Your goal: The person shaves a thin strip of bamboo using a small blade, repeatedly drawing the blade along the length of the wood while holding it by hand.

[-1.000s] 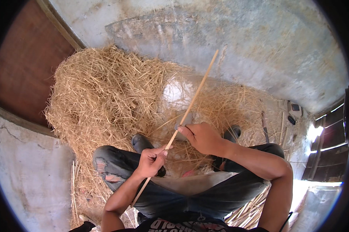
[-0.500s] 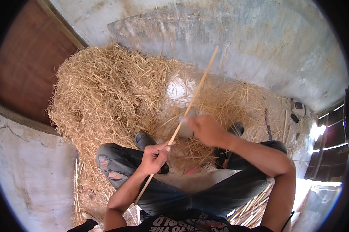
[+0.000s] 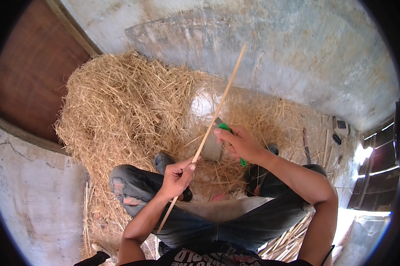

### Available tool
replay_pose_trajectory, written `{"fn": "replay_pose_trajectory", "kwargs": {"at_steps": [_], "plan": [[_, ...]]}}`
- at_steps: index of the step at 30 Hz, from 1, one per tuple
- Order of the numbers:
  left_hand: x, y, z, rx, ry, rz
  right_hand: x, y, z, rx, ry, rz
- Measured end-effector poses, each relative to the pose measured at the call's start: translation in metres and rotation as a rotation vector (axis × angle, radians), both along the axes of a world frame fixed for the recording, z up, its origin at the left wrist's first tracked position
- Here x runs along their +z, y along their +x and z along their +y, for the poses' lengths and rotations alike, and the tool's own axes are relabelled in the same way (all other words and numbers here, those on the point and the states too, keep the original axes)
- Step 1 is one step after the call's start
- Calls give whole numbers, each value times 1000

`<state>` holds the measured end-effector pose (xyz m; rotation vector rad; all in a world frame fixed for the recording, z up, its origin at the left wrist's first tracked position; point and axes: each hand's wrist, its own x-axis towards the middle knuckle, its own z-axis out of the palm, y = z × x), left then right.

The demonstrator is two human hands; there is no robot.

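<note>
A long, thin, pale bamboo stick (image 3: 229,86) slants up and away from my lap. My left hand (image 3: 178,179) is closed around its lower part, thumb on top, with the tail end passing under my wrist over my thigh. My right hand (image 3: 241,144) grips a green-handled knife (image 3: 225,127), the handle's end showing below the fingers. Its short grey blade lies against or very close to the stick, above my left hand; exact contact is hard to make out.
A big heap of straw-like shavings (image 3: 120,102) fills the left and far floor. Beyond it rises a stained wall (image 3: 297,53). A bundle of sticks (image 3: 288,239) lies by my right thigh. A small grey device (image 3: 340,126) rests at the far right.
My right hand, blurred before, now shows sharply, slightly lower and to the right, with the green knife visible. The stick's far end has shifted slightly up and left.
</note>
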<state>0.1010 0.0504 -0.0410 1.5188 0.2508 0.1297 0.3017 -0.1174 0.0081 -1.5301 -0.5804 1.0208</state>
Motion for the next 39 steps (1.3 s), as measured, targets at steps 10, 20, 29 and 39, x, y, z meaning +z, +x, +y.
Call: {"fn": "replay_pose_trajectory", "kwargs": {"at_steps": [10,20,29,39], "plan": [[-14,6,-13,92,385,-36,-24,-9,7,-111,151,-593],[-13,6,-15,116,517,-110,-19,-15,8,12,270,-757],[-6,1,-22,61,439,-1,-10,-1,2,335,264,-689],[-3,9,5,169,30,-41,-11,-36,-6,646,159,-359]]}}
